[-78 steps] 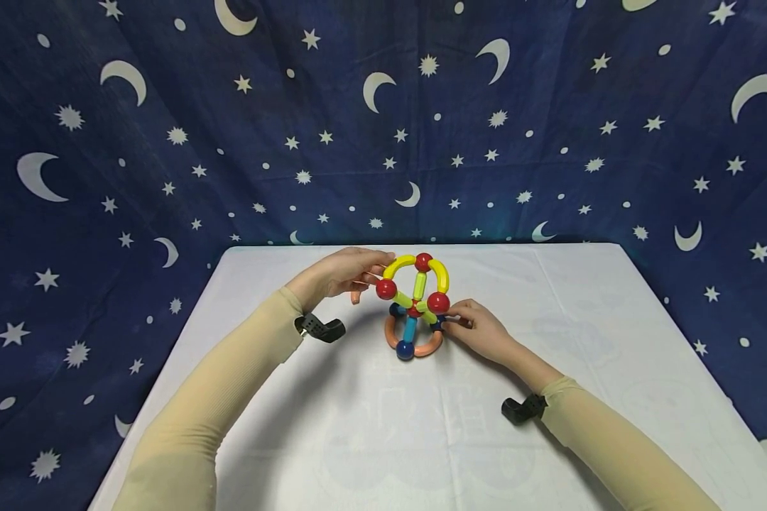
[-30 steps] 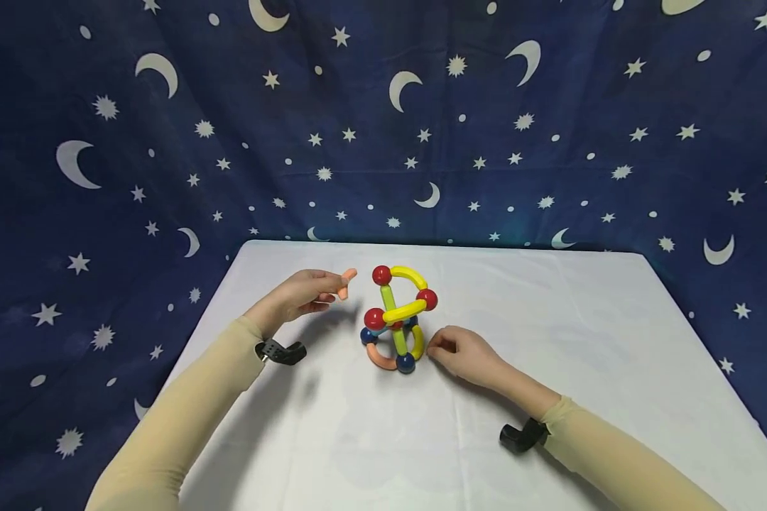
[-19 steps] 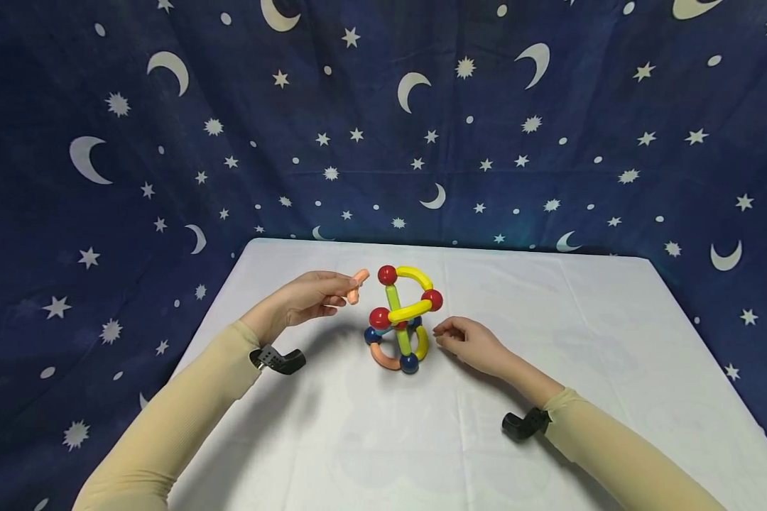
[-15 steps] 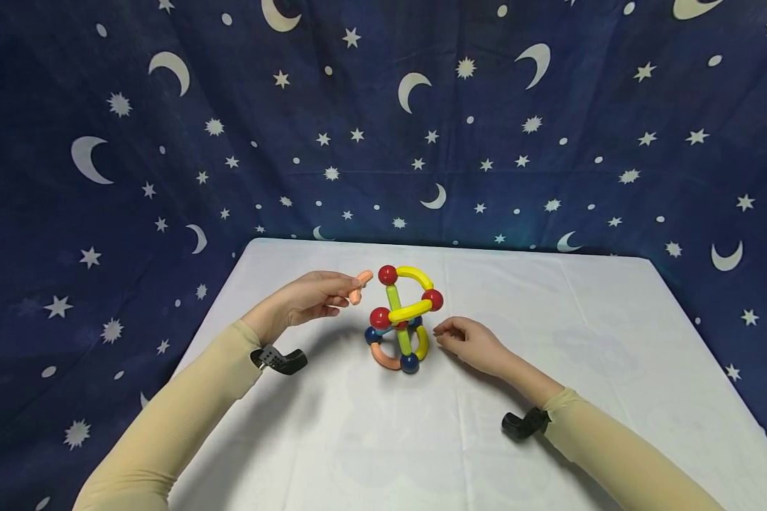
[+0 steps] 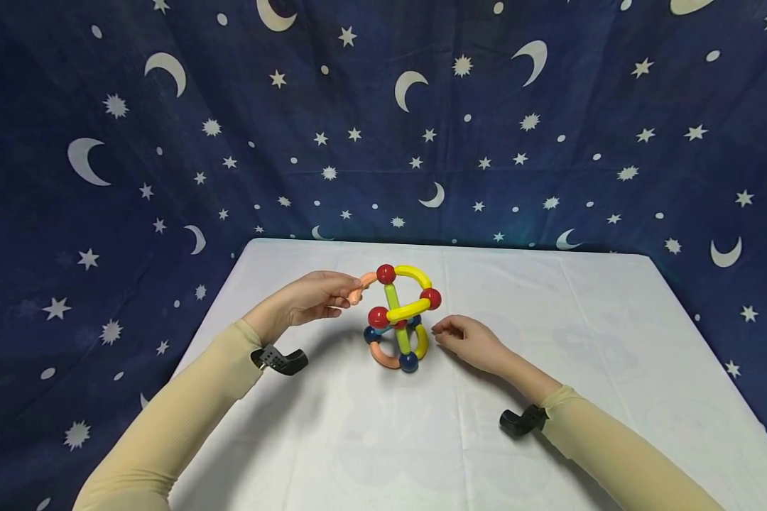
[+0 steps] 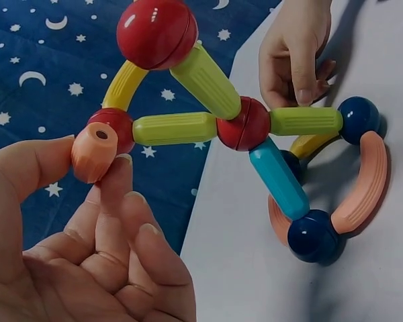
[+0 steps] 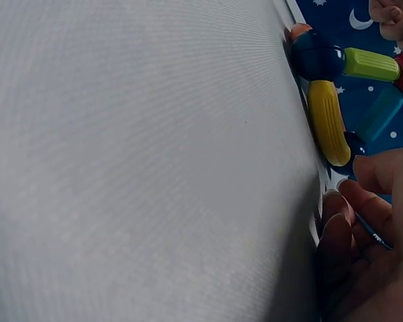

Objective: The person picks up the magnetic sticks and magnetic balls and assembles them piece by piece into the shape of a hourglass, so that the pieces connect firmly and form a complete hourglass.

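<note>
On the table stands a magnetic ball-and-stick model: red balls above, navy balls (image 5: 409,363) at the base, joined by lime rods (image 6: 174,127), a light-blue rod (image 6: 280,182) and curved yellow rods (image 5: 409,311). My left hand (image 5: 309,298) pinches a curved orange rod (image 6: 93,157) between thumb and fingers. That rod's far end meets the upper back-left red ball (image 5: 386,274). My right hand (image 5: 476,345) lies just right of the base, fingers loosely curled, holding nothing and apart from the model. A curved orange rod (image 5: 385,357) and a yellow one (image 7: 329,124) belong to the base.
A white cloth (image 5: 383,440) covers the table. Behind it hangs a dark blue curtain (image 5: 345,106) with moons and stars. Black wrist cameras (image 5: 283,360) are strapped to both forearms.
The model has turned since the earliest frame, and the right hand has left its base. The left hand backed off, then brought the curved orange rod rightward until it met the red ball.
</note>
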### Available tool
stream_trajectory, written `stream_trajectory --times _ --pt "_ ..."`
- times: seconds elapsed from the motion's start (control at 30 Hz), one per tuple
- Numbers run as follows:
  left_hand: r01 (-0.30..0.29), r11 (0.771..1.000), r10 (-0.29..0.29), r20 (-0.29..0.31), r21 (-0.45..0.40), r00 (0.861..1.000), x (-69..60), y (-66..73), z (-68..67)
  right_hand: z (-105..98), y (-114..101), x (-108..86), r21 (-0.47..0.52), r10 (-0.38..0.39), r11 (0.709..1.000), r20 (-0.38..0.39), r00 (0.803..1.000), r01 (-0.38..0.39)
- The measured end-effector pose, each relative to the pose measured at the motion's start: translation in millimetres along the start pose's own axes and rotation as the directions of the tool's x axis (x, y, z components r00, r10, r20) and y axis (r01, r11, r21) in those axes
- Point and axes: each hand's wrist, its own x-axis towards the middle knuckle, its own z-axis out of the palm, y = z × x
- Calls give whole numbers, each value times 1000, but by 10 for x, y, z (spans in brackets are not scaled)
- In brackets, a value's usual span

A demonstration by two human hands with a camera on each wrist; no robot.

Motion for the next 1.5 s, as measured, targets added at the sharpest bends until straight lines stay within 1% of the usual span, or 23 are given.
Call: stream_trajectory --times 0.13,0.23,0.4,0.57,0.73,0.87,1.03,1.07,1.13,1.2,1.3,1.37,1.4,1.43,1.47,1.5 --pt "15 1000 -15 -1 3 1000 -19 5 32 -5 -2 -1 -7 6 1000 3 1000 -6" --pt "21 1000 -21 13 9 1000 -38 9 74 -5 -1 -3 -9 10 1000 4 1000 -10" --pt "20 1000 -20 31 6 999 -61 4 141 0 -11 -3 -17 4 1000 4 1000 -4" --pt "19 1000 -19 25 -16 1000 -68 2 184 5 -28 -3 -40 -4 999 2 1000 4" --pt "30 999 -30 21 -23 999 -70 6 212 7 -38 -6 -60 -21 998 0 1000 21" --pt "28 999 -27 18 -25 999 -69 -4 216 9 -43 -9 -60 -29 998 0 1000 29" --pt "28 999 -28 9 -29 1000 -71 -22 221 11 -40 -2 -51 -22 998 8 1000 22" --pt "30 999 -30 6 -29 1000 -70 -28 222 14 -40 -1 -29 -16 999 12 1000 16" --pt "33 999 -33 4 -29 999 -69 -41 222 15 -38 1 44 5 999 4 1000 -5" --pt "36 999 -36 0 -27 999 -74 -52 223 -1 -75 -8 145 50 988 -31 998 -45" --pt "39 999 -39 -5 -18 999 -84 -63 217 -96 -202 -47 311 122 947 -113 986 -82" --pt "36 999 -36 -16 -8 999 -90 -63 213 -204 -353 -74 373 152 924 -172 973 -78" --pt "28 1000 -28 -29 1 999 -94 -63 211 -266 -429 -80 391 153 918 -195 969 -66" --pt "8 1000 -6 -50 24 999 -100 -61 209 -328 -509 -78 397 153 916 -210 966 -58" --pt "-31 998 36 -79 63 996 -104 -62 211 -386 -592 -71 398 148 916 -218 965 -51" --pt "-92 987 107 -118 128 987 -111 -67 216 -439 -663 -55 386 141 921 -218 966 -47"
